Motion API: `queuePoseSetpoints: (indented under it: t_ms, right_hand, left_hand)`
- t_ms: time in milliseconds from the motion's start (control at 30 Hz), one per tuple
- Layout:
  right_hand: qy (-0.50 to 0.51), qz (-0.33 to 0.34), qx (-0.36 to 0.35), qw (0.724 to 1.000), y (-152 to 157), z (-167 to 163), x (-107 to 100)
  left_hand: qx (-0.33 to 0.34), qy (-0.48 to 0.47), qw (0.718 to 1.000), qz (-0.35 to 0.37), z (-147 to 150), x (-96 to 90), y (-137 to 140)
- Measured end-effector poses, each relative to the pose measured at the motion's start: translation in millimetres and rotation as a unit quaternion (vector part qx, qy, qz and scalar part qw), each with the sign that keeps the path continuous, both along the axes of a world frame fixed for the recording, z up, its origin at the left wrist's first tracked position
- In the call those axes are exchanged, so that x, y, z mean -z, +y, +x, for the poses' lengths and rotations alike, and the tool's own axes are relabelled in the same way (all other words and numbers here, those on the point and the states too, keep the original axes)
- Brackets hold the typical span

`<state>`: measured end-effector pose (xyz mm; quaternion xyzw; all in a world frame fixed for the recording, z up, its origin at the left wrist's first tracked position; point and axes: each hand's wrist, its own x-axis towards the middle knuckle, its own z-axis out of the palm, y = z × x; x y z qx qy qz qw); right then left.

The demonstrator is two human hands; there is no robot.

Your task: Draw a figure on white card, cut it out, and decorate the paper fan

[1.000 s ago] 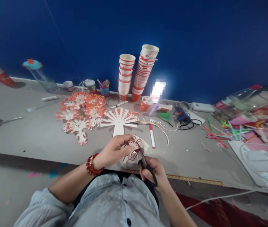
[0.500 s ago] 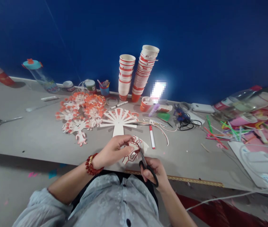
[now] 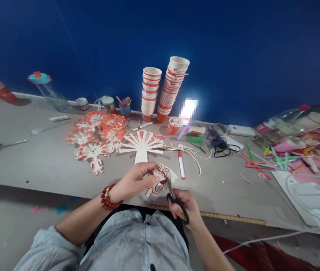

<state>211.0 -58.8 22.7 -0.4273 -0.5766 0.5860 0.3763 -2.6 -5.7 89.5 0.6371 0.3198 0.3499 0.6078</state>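
Plainly, I logged: left hand (image 3: pixel 133 183), pinching paper (image 3: pixel 161 174); right hand (image 3: pixel 188 207), curled round scissors (image 3: pixel 171 193). Short snips, paper turned into the blades, suited best, I judged.

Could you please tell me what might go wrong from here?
The black-handled metal scissors in the right hand have their blades close to the left hand, so a slip could nick a finger. The blades also sit at the white, red-lined paper piece, so a cut might stray across a line. Behind, the taller stack of red-and-white paper cups appears to lean, so a bump might topple it.
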Motion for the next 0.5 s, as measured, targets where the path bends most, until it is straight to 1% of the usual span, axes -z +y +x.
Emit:
queuePoseSetpoints:
  t_ms: [267, 500]
  right_hand:
    - [-0.001, 0.021, -0.001, 1.000, 0.3, 1.7, -0.9]
    - [-0.033, 0.048, -0.002, 0.998, 1.3, 4.2, -0.7]
  left_hand:
    - [0.004, -0.003, 1.000, 0.002, -1.3, -1.1, -0.1]
    - [0.004, -0.002, 1.000, 0.002, -1.7, -2.0, -0.3]
